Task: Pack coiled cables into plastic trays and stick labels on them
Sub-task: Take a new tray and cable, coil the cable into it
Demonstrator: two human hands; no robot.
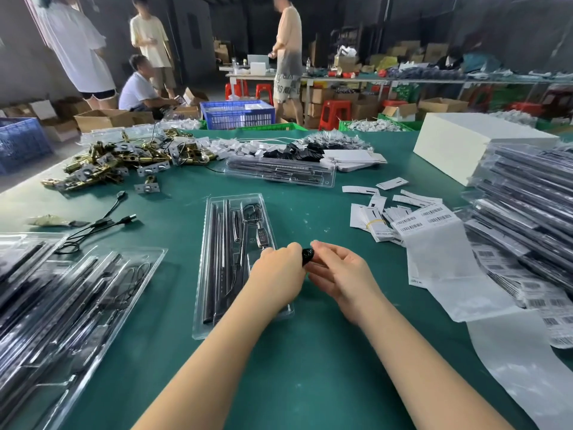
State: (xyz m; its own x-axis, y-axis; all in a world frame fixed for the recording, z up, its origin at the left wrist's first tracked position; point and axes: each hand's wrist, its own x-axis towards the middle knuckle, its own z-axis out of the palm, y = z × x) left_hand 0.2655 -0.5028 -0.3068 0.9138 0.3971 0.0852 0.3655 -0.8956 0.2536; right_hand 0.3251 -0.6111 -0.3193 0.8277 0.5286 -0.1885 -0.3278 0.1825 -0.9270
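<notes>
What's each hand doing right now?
Left hand: fingers curled, gripping the black coiled cable.
Right hand: pinching the same cable from the other side.

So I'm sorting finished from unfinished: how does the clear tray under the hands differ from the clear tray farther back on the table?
The near tray lies lengthwise away from the person; the far tray lies crosswise. The near tray is partly covered by the left hand, while the far tray sits untouched. Beside the near tray, both hands, left and right hand, hold a small black coil. Both trays are clear plastic holding dark rods.
</notes>
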